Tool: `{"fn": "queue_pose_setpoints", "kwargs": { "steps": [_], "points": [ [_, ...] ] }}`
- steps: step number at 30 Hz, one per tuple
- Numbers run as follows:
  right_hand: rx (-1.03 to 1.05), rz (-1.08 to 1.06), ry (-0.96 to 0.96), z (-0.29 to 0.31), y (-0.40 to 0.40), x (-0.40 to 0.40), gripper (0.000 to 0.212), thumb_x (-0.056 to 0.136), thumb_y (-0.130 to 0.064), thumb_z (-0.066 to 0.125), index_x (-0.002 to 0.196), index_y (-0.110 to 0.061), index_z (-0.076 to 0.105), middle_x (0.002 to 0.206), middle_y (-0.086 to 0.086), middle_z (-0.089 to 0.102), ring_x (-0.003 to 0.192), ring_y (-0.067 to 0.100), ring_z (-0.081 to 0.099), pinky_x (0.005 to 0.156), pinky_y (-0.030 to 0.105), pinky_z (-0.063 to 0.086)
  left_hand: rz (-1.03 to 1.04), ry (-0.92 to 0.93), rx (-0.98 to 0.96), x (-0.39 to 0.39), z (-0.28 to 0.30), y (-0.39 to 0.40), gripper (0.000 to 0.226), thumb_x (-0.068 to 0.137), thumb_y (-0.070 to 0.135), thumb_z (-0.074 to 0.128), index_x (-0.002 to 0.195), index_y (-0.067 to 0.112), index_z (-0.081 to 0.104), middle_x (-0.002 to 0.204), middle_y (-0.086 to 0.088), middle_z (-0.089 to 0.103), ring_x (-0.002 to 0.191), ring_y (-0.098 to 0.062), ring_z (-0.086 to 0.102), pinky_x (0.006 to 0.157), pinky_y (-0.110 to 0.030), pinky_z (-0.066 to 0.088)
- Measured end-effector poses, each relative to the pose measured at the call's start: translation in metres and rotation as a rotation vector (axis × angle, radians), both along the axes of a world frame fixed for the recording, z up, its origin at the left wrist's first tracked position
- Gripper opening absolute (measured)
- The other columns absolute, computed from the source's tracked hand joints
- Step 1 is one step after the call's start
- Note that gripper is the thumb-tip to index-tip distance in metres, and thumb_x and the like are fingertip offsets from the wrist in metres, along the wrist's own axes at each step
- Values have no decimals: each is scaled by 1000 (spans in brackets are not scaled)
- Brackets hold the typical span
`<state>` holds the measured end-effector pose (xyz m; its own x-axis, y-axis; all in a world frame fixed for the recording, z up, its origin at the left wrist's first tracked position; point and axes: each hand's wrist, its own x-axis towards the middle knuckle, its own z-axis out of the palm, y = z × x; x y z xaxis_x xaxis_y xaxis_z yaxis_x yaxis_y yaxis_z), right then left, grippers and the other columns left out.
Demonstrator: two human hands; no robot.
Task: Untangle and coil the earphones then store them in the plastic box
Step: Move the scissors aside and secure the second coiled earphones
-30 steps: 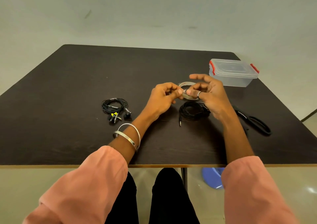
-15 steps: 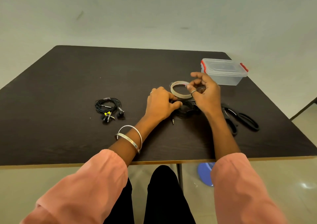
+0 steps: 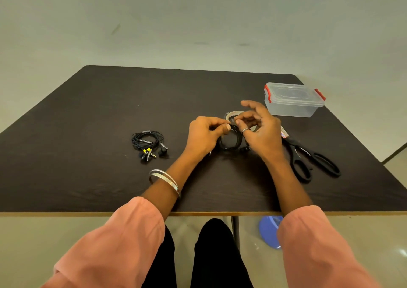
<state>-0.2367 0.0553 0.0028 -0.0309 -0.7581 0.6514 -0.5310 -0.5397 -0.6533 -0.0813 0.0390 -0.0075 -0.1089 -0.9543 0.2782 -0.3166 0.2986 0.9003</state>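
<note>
Earphones (image 3: pixel 229 141), coiled, are being steadied by the left hand (image 3: pixel 203 138) gripping them; the right hand (image 3: pixel 259 131) is pinching tape (image 3: pixel 233 114), which should be wrapped snugly.

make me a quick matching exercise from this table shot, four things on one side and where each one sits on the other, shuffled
Things:
1. plastic box
2. scissors
3. coiled earphones with yellow tie
4. tape roll

Places:
A. left of both hands, lying apart from them
B. far right part of the table, lid on
C. just behind the fingertips of both hands
D. right of the right wrist, handles toward the near edge

Pairs: 1-B, 2-D, 3-A, 4-C
</note>
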Motion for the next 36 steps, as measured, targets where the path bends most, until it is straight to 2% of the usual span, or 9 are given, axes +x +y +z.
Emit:
{"fn": "queue_pose_setpoints", "kwargs": {
  "steps": [5, 10, 12, 17, 20, 24, 28, 32, 36],
  "points": [
    [-129, -28, 107, -2, 0, 11, 45, 84, -3, 68, 127, -8, 54, 90, 3, 71, 77, 11, 65, 73, 20, 53, -89, 235, 120, 9, 2, -2, 21, 91, 5, 61, 109, 7, 72, 97, -6, 75, 95, -14, 69, 92, -29, 53],
    [-152, -59, 238, -6, -1, 22, 48, 87, -6, 64, 132, -13, 49, 90, -1, 68, 79, 7, 58, 81, 45, 53, -120, 179, 112, 8, 1, -1, 24, 93, 4, 57, 112, 9, 71, 101, -4, 74, 97, -13, 69, 95, -34, 53],
    [-146, -53, 262, -7, -2, 21, 49, 87, -6, 63, 133, -15, 46, 90, -2, 68, 81, 8, 59, 82, 48, 52, -126, 164, 104, 8, 1, -1, 24, 94, 5, 56, 112, 11, 71, 100, -4, 74, 94, -15, 70, 93, -36, 54],
    [-163, -21, 357, -8, -2, 20, 50, 89, -5, 60, 135, -13, 43, 93, 2, 68, 89, 19, 61, 82, 42, 53, -166, 225, 139, 11, 4, 1, 26, 95, 1, 53, 115, 8, 68, 101, -6, 73, 91, -28, 69, 91, -32, 55],
    [-181, -40, 428, -8, -2, 20, 50, 90, -5, 59, 137, -12, 41, 98, 4, 67, 95, 20, 60, 85, 40, 52, -172, 289, 183, 12, 4, 0, 29, 93, -1, 56, 120, 4, 64, 101, -7, 72, 83, -20, 67, 88, -28, 56],
    [-180, -41, 538, -8, -2, 18, 58, 91, -6, 57, 144, -9, 33, 100, 4, 66, 97, 20, 59, 88, 34, 50, -127, 350, 217, 13, 2, -3, 34, 91, -1, 59, 124, 1, 60, 102, -15, 72, 90, -24, 69, 92, -31, 54],
    [-226, -40, 629, -8, -1, 19, 66, 91, -5, 57, 147, -4, 22, 94, 4, 64, 90, 21, 58, 90, 26, 38, -108, 385, 221, 13, -1, -5, 37, 91, 3, 60, 128, 5, 59, 95, -13, 74, 89, -21, 72, 94, -30, 53],
    [-212, 2, 651, -9, 0, 19, 74, 89, -4, 58, 149, -7, 14, 99, 6, 65, 92, 22, 59, 92, 25, 39, -85, 463, 221, 13, -2, -7, 28, 92, 5, 60, 120, 3, 64, 97, -13, 74, 91, -25, 71, 89, -32, 55],
    [-205, 28, 637, -9, 0, 20, 77, 90, -4, 58, 150, -7, 11, 99, 8, 66, 93, 23, 60, 89, 27, 43, -56, 526, 235, 13, -1, -9, 22, 91, 3, 61, 111, 2, 69, 92, -12, 74, 77, -22, 69, 83, -33, 57]
  ]
}}
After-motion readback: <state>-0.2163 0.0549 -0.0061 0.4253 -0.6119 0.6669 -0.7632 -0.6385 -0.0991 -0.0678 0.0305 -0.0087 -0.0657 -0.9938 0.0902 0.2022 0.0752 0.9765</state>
